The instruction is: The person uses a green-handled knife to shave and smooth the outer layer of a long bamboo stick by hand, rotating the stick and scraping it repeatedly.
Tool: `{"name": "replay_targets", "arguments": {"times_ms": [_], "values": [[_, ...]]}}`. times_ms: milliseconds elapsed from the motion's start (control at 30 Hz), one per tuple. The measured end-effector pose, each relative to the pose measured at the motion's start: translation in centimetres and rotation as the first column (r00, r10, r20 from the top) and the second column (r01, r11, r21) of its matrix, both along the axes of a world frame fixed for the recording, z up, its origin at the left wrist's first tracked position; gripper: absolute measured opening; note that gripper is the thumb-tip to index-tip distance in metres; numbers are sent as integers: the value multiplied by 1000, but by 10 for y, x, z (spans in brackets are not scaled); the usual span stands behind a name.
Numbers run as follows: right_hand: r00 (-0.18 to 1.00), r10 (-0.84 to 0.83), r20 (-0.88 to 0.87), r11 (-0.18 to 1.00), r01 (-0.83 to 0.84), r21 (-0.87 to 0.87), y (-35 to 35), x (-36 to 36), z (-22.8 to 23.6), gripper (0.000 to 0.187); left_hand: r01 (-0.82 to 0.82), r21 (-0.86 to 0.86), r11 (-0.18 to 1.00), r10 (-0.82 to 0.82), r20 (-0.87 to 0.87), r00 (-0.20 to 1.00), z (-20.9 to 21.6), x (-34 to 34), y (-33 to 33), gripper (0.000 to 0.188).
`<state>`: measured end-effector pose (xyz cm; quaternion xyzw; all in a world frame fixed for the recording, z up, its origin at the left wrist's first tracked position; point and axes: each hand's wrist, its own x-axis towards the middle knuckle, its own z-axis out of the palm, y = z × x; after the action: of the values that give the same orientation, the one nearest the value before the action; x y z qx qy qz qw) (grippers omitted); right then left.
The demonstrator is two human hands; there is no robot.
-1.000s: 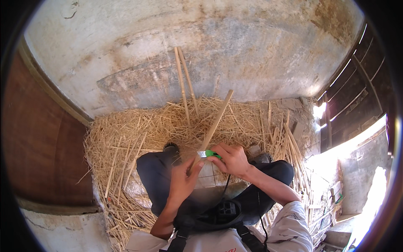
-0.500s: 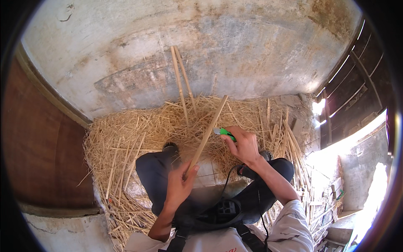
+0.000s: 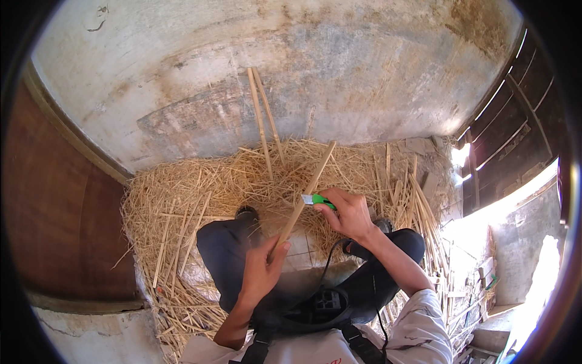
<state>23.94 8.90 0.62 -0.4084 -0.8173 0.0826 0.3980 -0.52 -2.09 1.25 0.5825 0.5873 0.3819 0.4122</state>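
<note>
"One pale wooden strip (image 3: 313, 181), but where?"

"In the grip of the left hand (image 3: 260, 271), held near its lower end and slanting outward above the straw (image 3: 182, 182)."

"And the right hand (image 3: 351, 213)?"

"Its grip wraps round a green knife (image 3: 321, 199), whose blade (image 3: 307, 199) lies across the strip; whether it bites in, I can't tell."

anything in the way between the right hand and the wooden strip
Nothing visible but the green cutter that the right hand itself holds; its blade overlaps the wooden strip in this view. The left hand grips the strip's near end, below the blade.
</note>
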Motion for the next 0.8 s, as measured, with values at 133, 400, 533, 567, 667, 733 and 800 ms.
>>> {"name": "replay_targets", "arguments": {"times_ms": [133,400,533,567,667,733,800], "values": [[999,-40,22,998,39,40,6,5,-3,25,4,1,1000,-4,21,1000,-2,-3,-2,30],[934,-352,-55,934,355,45,44,48,13,24,73,-64,995,-74,-4,997,-1,-16,-18,30],[922,-376,-98,922,382,57,40,54,27,22,81,-40,996,-78,59,995,-18,-19,-27,30],[946,-309,-97,947,315,58,35,48,21,22,69,-64,996,-65,60,996,-16,-18,-22,30],[990,-117,-83,991,122,57,13,18,2,21,42,-63,997,-35,97,995,-17,-13,-9,32],[999,-10,-34,998,12,54,1,2,-2,22,34,-65,997,-23,154,988,-20,-10,-5,33],[998,66,23,996,-67,65,-8,-9,-6,23,50,-93,994,-27,227,973,-20,-7,-1,34]]}}
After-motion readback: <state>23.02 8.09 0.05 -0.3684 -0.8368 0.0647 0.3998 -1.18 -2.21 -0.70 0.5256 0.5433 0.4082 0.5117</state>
